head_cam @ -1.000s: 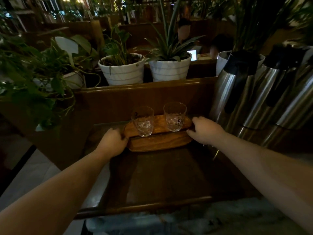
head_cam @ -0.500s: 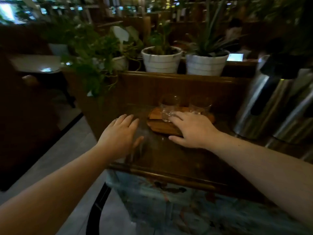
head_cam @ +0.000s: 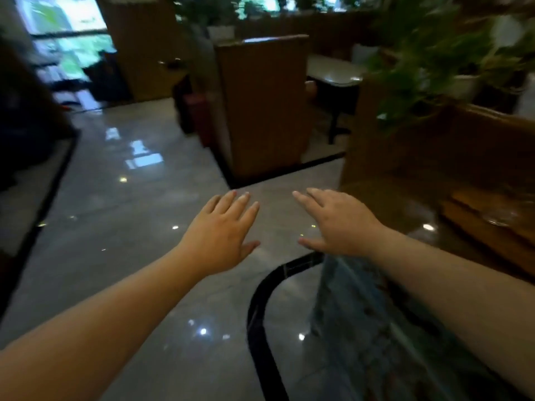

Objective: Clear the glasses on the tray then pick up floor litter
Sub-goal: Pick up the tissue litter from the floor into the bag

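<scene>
My left hand hovers flat over the shiny grey floor, fingers spread, holding nothing. Just to its right, my right hand is also open and empty, above the left corner of the dark counter. The wooden tray lies at the far right edge of the view, well away from both hands. A blurred glass stands on it. No litter shows on the visible floor.
A tall wooden booth partition stands ahead across the polished tile floor. A leafy plant hangs over the counter's wooden back wall. A white table sits behind the partition. A black curved strip runs along the floor by the counter.
The view has swung left from the counter to the open floor. Both hands let go of the tray and now hover open, left of it; the tray with the glasses stays on the counter.
</scene>
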